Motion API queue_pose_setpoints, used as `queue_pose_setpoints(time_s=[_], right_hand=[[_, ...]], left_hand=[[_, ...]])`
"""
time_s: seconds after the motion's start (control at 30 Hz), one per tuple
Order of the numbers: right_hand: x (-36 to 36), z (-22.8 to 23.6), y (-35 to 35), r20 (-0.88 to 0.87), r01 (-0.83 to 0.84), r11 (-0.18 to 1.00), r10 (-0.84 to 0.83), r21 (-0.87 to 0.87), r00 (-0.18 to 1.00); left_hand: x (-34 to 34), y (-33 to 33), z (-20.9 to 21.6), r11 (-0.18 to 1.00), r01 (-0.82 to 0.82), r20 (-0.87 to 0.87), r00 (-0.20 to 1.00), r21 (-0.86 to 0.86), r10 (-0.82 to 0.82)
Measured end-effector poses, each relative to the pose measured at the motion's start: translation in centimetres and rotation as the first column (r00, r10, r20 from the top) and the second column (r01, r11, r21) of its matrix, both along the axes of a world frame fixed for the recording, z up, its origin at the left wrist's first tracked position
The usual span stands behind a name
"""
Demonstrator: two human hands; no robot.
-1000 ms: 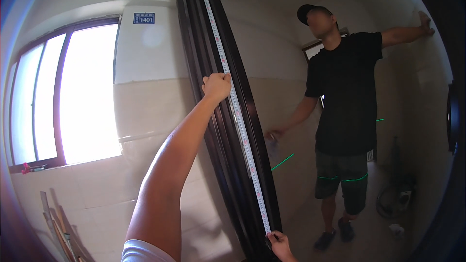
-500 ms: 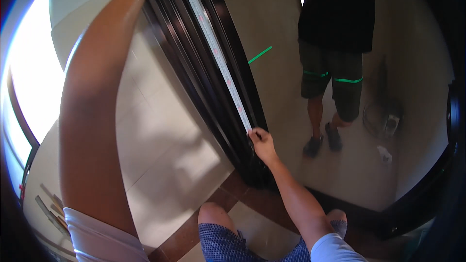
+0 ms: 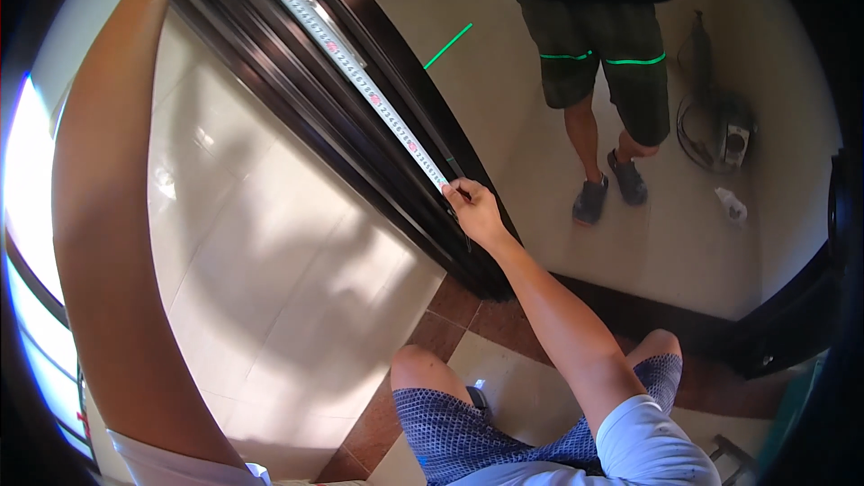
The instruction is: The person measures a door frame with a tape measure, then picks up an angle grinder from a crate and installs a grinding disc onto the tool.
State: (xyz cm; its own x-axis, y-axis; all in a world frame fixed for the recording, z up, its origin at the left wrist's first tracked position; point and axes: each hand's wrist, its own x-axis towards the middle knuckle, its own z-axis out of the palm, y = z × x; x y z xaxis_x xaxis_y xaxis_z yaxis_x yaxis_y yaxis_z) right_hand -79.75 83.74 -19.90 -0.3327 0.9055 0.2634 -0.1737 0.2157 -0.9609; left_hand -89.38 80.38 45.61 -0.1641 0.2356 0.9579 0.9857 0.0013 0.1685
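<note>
A white tape measure blade (image 3: 346, 63) with black and red markings runs slantwise along a dark brown metal frame (image 3: 270, 67) with long grooves. My right hand (image 3: 474, 211) is closed at the blade's lower end, thumb and fingers pinching it against the frame. My left arm (image 3: 108, 180) reaches up along the left side to the frame's upper part. The upper edge of the picture cuts off my left hand, so its fingers do not show. The tape's upper end is also out of the picture.
Right of the frame, a dark glass panel (image 3: 504, 126) shows a standing person (image 3: 594, 54) in dark shorts. A green light line (image 3: 448, 45) crosses it. A corded device (image 3: 736, 139) and a crumpled white piece (image 3: 731, 205) appear there too. Pale floor tiles (image 3: 270, 297) lie left.
The view has shifted, so the frame, the tape and both arms appear farther up and to the left. My right hand still pinches the tape's lower end.
</note>
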Motion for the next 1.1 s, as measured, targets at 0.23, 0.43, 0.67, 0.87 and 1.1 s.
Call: queue_pose_setpoints(time_s=[0.23, 0.43, 0.67, 0.87, 1.1], right_hand=[[-1.3, -1.9, -0.2, -0.041, -0.006, 0.999, 0.004, -0.036, 0.999], [-0.9, -3.4, 0.9, -0.007, 0.057, 0.998, -0.058, -0.022, 0.998], [-0.3, -3.2, 0.4, -0.013, 0.031, 0.999, -0.032, -0.03, 0.999], [-0.1, -3.4, 0.1, -0.002, 0.039, 0.999, -0.039, -0.017, 0.999], [-1.0, -3.4, 0.4, -0.053, 0.044, 0.998, -0.046, -0.036, 0.998]], left_hand=[[-8.9, 4.4, 9.6, 0.981, 0.037, -0.042, 0.998, -0.193, -0.046], [-10.4, 5.5, 6.7, 0.961, 0.207, 0.161, 0.971, -0.181, -0.179], [-12.3, 7.8, 10.9, 0.967, 0.1, 0.027, 0.995, -0.234, -0.096], [-15.5, 7.8, 13.4, 0.943, 0.159, -0.006, 0.986, -0.292, -0.168], [-12.0, 7.1, 10.8, 0.977, 0.069, -0.122, 0.988, -0.203, -0.095]])
